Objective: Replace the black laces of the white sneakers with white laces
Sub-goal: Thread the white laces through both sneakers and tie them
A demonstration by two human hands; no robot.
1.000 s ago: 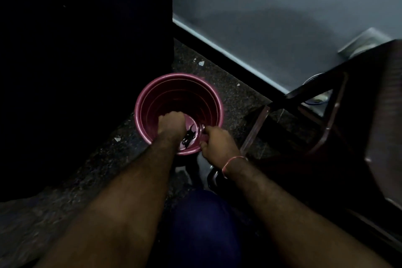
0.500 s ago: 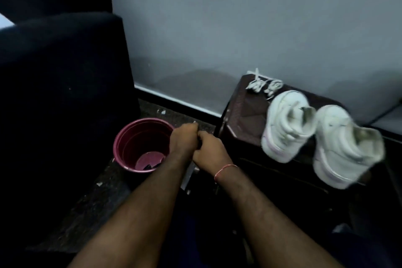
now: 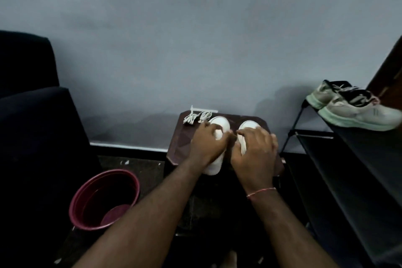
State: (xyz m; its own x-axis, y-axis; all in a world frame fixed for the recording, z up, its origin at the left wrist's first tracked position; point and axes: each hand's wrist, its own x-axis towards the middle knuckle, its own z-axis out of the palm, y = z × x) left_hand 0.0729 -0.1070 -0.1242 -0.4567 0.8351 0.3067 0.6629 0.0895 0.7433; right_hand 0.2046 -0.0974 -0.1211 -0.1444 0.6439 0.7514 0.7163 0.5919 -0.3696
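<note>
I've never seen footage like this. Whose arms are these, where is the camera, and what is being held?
No machine here: a person wears a wide-angle camera on the head, so you look down along both bare arms. There is only this one view. The left hand curls over the left sneaker and the right hand over the right sneaker, both white, on a small dark table. White laces lie at its far left corner. A maroon bucket stands on the floor to the left; a rack on the right carries another pair of shoes.
</note>
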